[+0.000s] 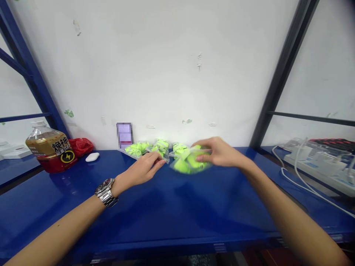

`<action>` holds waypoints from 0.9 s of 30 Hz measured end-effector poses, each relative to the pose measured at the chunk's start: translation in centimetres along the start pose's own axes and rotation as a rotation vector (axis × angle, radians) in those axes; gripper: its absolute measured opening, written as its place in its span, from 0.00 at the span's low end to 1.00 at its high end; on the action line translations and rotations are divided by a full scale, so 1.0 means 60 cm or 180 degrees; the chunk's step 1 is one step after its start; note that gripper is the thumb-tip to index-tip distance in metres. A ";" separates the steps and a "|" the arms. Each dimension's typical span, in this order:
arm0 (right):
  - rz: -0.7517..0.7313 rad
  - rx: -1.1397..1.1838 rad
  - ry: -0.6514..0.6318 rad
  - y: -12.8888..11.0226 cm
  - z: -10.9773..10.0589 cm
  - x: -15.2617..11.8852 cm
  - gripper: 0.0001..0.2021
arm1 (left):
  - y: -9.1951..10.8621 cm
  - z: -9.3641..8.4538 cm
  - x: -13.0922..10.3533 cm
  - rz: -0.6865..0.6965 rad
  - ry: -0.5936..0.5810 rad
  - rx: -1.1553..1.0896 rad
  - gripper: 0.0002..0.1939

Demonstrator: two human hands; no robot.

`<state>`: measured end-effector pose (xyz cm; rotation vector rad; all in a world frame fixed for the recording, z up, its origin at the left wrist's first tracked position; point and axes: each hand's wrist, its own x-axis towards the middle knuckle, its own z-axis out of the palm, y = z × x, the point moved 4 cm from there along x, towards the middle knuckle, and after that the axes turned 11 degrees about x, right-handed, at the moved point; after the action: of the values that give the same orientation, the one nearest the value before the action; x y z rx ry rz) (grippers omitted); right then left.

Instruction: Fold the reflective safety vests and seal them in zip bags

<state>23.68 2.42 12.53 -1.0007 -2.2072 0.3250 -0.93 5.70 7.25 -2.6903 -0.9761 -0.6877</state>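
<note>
A clear plastic bag with neon yellow-green contents (188, 162) hangs from my right hand (217, 152), whose fingers grip its right side; the bag is blurred. My left hand (145, 168), with a metal watch on the wrist, is near the middle, fingers bent and thumb slightly apart, and holds nothing that I can see. Just behind it are two similar bags, one at the left (137, 149) and one in the centre (161, 145). Another bag (179, 148) lies against the wall, partly behind the held one.
On the blue table (166, 210), a large bottle (51, 147), a red plastic bag (81, 146) and a white case (92, 157) are at the left. A phone-like device (124, 135) leans on the wall. Power strips (321, 162) with white cables are at the right.
</note>
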 end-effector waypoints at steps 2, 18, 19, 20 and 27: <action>0.0203 -0.0459 0.0856 0.044 -0.023 0.003 0.20 | -0.014 0.022 -0.011 -0.0071 -0.0085 0.0001 0.15; 0.0700 -0.1545 -0.0254 0.241 0.071 -0.024 0.44 | -0.027 0.090 -0.042 0.0074 -0.0648 0.0213 0.18; 0.0740 -0.1608 -0.0184 0.242 0.061 -0.026 0.45 | -0.028 0.090 -0.042 0.0058 -0.0635 0.0176 0.18; 0.0823 -0.1705 -0.0103 0.246 0.053 -0.029 0.46 | -0.028 0.089 -0.043 0.0042 -0.0631 0.0142 0.18; 0.1778 -0.1981 0.0033 0.281 0.030 -0.060 0.35 | -0.026 0.087 -0.042 -0.0040 -0.0641 0.0021 0.18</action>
<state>33.75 11.23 1.48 -1.9518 -2.0137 -0.1470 -1.77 7.22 1.47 -2.7912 -1.0391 -0.4202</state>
